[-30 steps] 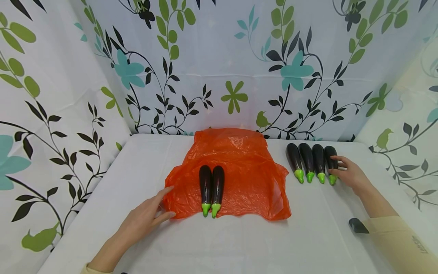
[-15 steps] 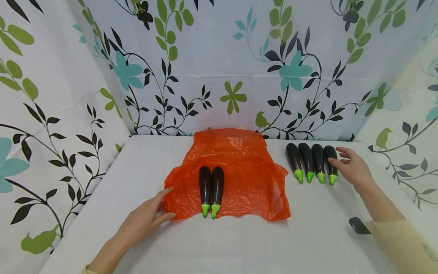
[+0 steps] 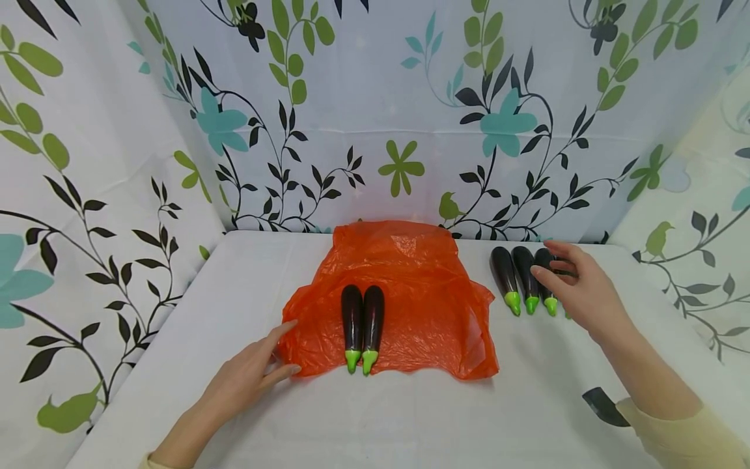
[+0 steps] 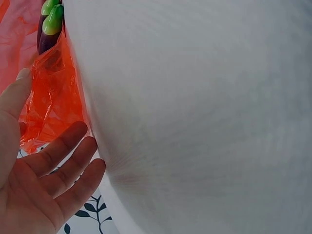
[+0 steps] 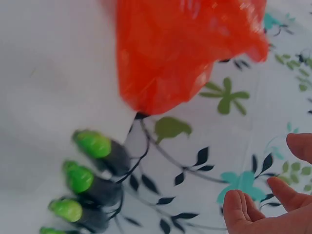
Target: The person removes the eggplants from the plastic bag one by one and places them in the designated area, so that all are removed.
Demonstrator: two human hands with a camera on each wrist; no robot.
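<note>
Two dark purple eggplants (image 3: pixel 374 319) with bright green stem ends lie side by side on a flattened orange plastic bag (image 3: pixel 433 319). At the bag's left edge rests my left hand (image 3: pixel 252 365), fingers spread and mostly straight. To the right of the bag is a row of several more eggplants (image 3: pixel 505 277). Over that row hovers my right hand (image 3: pixel 586 293), with fingers loosely bent and nothing in them. It hides most of the rightmost eggplant. In the right wrist view, the right hand (image 5: pixel 273 209) appears apart from the green-tipped eggplants (image 5: pixel 100 148).
A white cloth covers the table (image 3: pixel 398 423). Behind and at both sides hangs a curtain (image 3: pixel 398 85) printed with leaves, flowers and birds. A dark object (image 3: pixel 606 407) sits by the right sleeve.
My right hand has moved off the rightmost eggplant, first slightly right, then up and left over the row. The left hand, bag and eggplants look unmoved.
</note>
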